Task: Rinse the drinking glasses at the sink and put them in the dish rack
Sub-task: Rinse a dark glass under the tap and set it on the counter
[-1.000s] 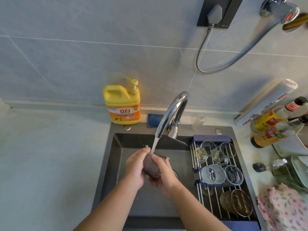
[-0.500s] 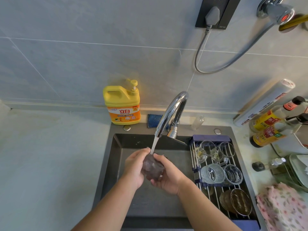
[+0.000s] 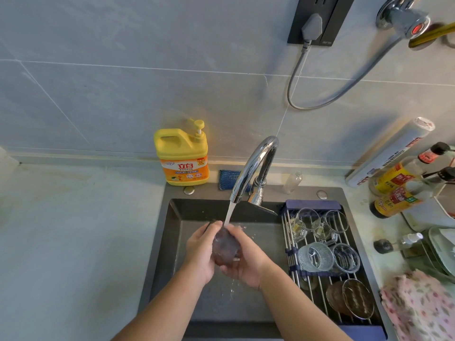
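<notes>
Both hands, L (image 3: 200, 252) & R (image 3: 246, 260), cup the glass (image 3: 225, 246) under the tap (image 3: 251, 168) stream so water sheets over it; rack (image 3: 322, 279) sits just beside for drop-off.

The single head view looks steeply down, close over the sink (image 3: 172, 242), facing the tiled wall (image 3: 123, 82).

Yellow detergent jug (image 3: 181, 156), blue scourer (image 3: 227, 179), floral cloth (image 3: 418, 306)

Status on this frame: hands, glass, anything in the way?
Left hand and right hand grip glass under running faucet. Not yet racked. Dish rack part full; path clear.
</notes>
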